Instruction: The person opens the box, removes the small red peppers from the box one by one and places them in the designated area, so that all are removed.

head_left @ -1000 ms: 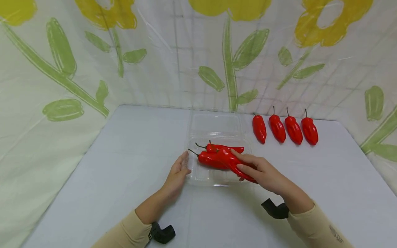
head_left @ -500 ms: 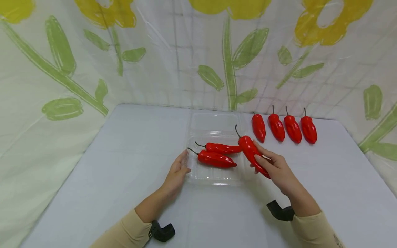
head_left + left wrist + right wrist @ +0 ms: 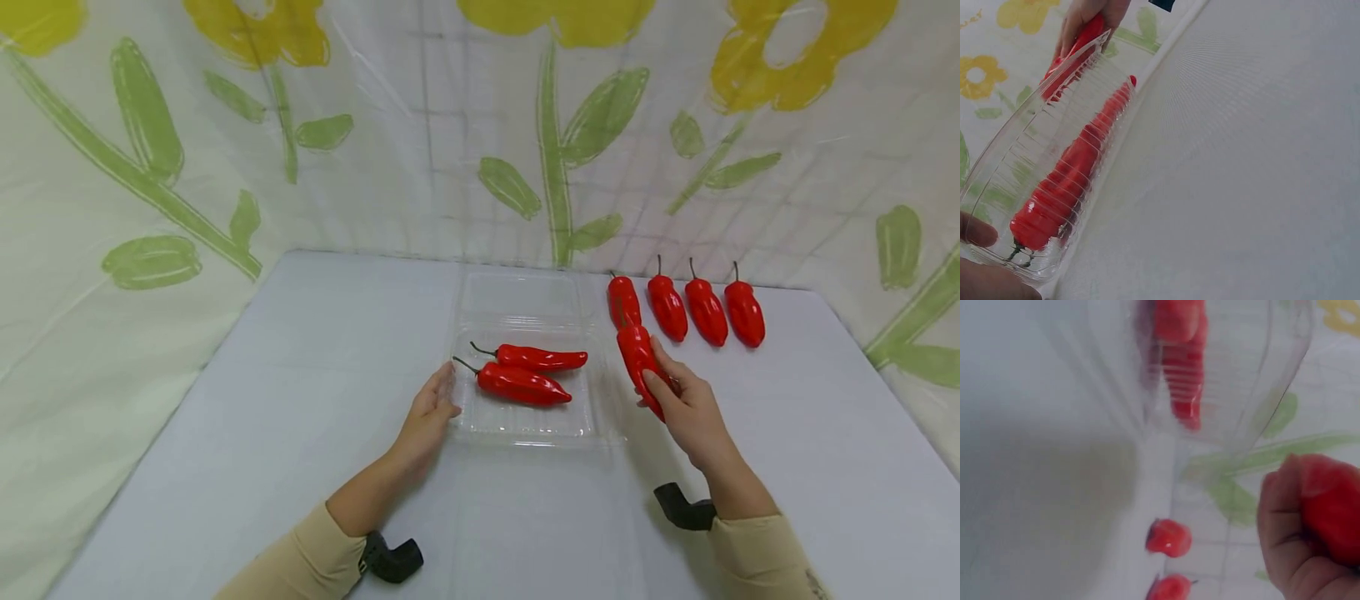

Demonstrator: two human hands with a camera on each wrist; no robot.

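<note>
A clear plastic clamshell tray lies open mid-table with two red chili peppers inside; the same tray and a pepper show in the left wrist view. My left hand rests with relaxed fingers against the tray's left edge. My right hand grips a third red pepper just right of the tray, its tip pointing at the row of peppers behind. In the right wrist view my fingers curl round that pepper.
A row of red peppers lies at the back right of the white table. A floral plastic sheet walls off the back and sides. The tray's lid lies flat behind it.
My right hand has lifted one pepper out of the tray and carried it right and back toward the row. The left hand has stayed at the tray's edge.
</note>
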